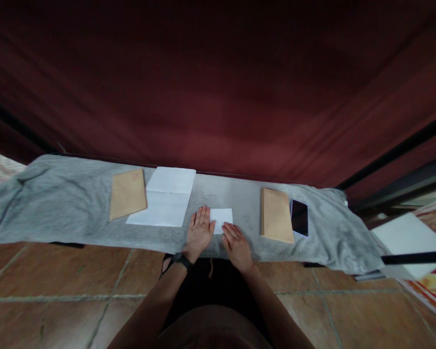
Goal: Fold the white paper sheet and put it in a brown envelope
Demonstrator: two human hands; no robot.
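Observation:
A small folded white paper (221, 216) lies on the grey cloth (58, 198) that covers a low table. My left hand (199, 230), with a black watch on its wrist, rests flat with fingers stretched out, its thumb at the paper's left edge. My right hand (236, 245) lies flat on the cloth, fingertips on the paper's near edge. Neither hand grips anything.
To the left lie a larger creased white sheet (165, 196) and a tan envelope (128, 194). On the right are another tan envelope (276, 214) and a dark phone (300, 217). A dark red curtain (218, 87) hangs behind; brown floor tiles (58, 291) lie in front.

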